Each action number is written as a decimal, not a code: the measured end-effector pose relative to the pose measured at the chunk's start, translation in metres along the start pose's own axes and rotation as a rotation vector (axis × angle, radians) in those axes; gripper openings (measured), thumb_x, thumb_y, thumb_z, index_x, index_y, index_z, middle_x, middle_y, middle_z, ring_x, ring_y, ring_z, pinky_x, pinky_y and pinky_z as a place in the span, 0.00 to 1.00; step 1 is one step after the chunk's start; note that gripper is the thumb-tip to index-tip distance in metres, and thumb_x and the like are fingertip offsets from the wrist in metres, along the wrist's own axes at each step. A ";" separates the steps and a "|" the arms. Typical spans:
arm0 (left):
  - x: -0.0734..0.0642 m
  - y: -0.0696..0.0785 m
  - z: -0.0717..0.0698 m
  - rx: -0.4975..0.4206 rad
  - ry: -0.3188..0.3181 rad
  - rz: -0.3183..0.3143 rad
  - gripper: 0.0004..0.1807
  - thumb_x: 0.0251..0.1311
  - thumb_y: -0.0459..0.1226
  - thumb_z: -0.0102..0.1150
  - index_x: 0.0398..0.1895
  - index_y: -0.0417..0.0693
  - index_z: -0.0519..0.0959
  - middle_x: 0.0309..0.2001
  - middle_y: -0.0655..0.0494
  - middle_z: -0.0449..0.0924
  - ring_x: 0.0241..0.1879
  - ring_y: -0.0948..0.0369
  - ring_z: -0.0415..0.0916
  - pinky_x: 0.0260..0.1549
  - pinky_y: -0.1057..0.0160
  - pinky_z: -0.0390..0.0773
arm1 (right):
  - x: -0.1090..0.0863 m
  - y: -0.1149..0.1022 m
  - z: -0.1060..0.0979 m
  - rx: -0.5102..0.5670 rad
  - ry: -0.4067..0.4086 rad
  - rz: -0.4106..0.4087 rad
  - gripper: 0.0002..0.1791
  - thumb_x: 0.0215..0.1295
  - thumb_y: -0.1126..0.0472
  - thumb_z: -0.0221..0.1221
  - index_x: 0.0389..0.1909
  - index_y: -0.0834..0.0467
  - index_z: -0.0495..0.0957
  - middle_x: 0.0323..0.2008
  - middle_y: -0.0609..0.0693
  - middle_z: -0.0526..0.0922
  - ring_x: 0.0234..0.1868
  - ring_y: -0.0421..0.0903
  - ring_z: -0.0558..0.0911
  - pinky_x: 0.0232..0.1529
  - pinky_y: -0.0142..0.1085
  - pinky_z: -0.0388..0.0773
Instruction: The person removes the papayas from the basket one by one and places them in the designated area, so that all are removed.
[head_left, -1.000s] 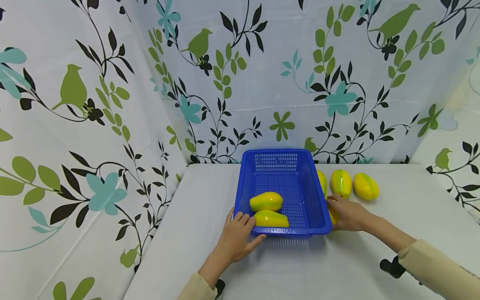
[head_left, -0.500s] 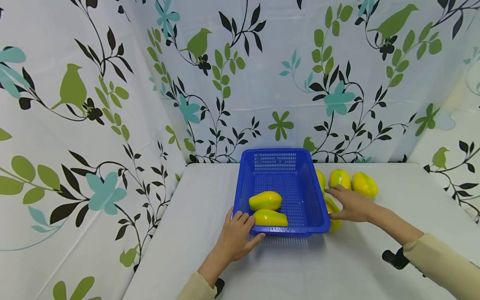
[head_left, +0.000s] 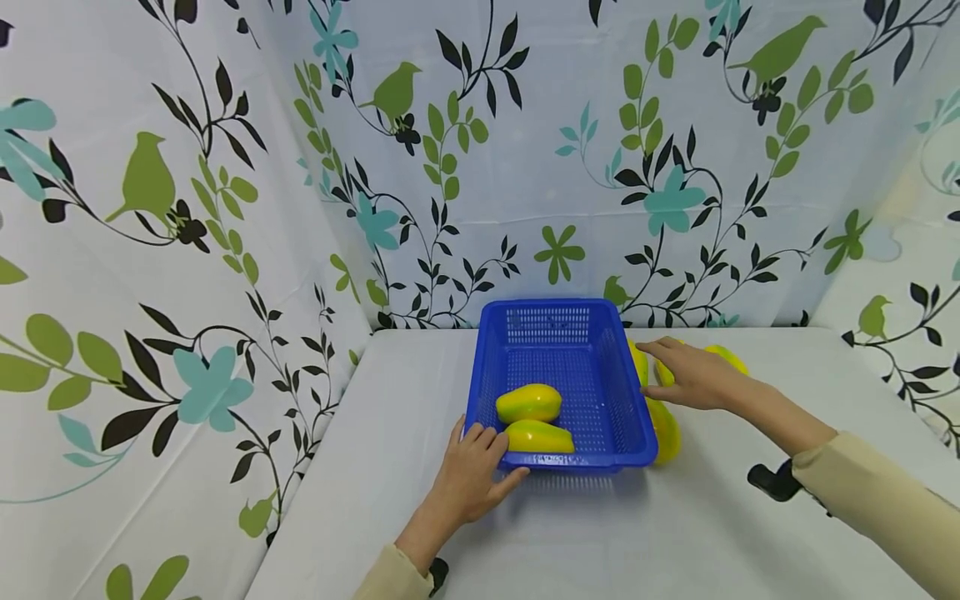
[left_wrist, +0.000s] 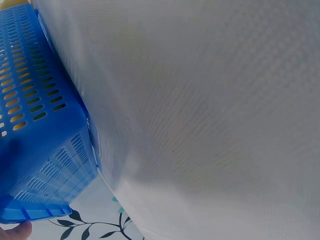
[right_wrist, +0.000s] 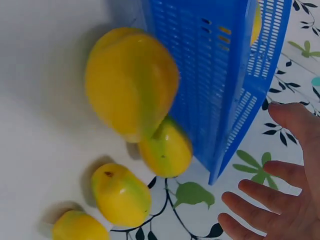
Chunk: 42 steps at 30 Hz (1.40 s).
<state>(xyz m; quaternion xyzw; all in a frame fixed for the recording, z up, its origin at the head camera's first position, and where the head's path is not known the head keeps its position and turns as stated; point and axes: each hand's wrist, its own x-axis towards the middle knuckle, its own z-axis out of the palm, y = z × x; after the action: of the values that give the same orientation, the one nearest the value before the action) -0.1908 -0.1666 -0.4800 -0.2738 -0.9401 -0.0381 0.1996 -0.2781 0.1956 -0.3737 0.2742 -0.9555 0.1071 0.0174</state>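
My left hand (head_left: 471, 479) grips the front left corner of a blue plastic basket (head_left: 592, 460), fingers over the rim. Two yellow, green-tinged mango-like fruits (head_left: 528, 402) lie in the basket's front left part. To the right of the basket hovers my right hand (head_left: 693, 375), holding nothing. Its fingers are spread in the right wrist view, beside the basket's rim. Close to the basket's right wall sits a large yellow fruit (right_wrist: 130, 82), with a smaller-looking fruit (right_wrist: 166, 150) behind it. In the head view the right hand partly hides the fruits at the back.
Two more yellow fruits, one nearer the basket (right_wrist: 121, 195) and one farther off (right_wrist: 80, 227), lie on the white table (head_left: 420, 375). A patterned cloth (head_left: 480, 250) hangs at the back, close behind the basket. Another cloth (head_left: 210, 317) borders the left side.
My right hand has let go of the fruit at the basket's front right and moved back and up over the other fruits. The left hand and basket have stayed put.
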 end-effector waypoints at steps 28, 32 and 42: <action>-0.002 -0.008 0.000 0.006 -0.042 -0.026 0.29 0.68 0.64 0.42 0.51 0.51 0.76 0.44 0.56 0.78 0.49 0.56 0.71 0.66 0.39 0.60 | 0.122 -0.093 0.046 0.117 -0.296 -0.048 0.37 0.65 0.45 0.61 0.69 0.61 0.66 0.67 0.63 0.69 0.67 0.60 0.68 0.65 0.59 0.66; -0.001 -0.008 0.000 0.011 -0.039 -0.019 0.28 0.68 0.63 0.43 0.50 0.52 0.76 0.43 0.57 0.77 0.49 0.57 0.70 0.67 0.40 0.60 | 0.130 -0.104 0.055 0.119 -0.349 -0.037 0.37 0.64 0.46 0.62 0.69 0.60 0.66 0.66 0.61 0.70 0.66 0.60 0.69 0.65 0.58 0.66; -0.001 -0.002 -0.003 0.014 -0.043 -0.011 0.29 0.68 0.64 0.43 0.51 0.52 0.76 0.44 0.57 0.78 0.49 0.57 0.71 0.66 0.40 0.61 | 0.135 -0.125 0.066 0.084 -0.456 -0.008 0.33 0.65 0.47 0.62 0.66 0.59 0.69 0.64 0.58 0.73 0.65 0.57 0.71 0.66 0.55 0.66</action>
<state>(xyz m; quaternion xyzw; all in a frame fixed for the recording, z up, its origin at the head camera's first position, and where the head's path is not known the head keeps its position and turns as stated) -0.1902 -0.1688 -0.4775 -0.2680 -0.9459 -0.0268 0.1809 -0.3255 0.0081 -0.4015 0.2956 -0.9283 0.0820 -0.2099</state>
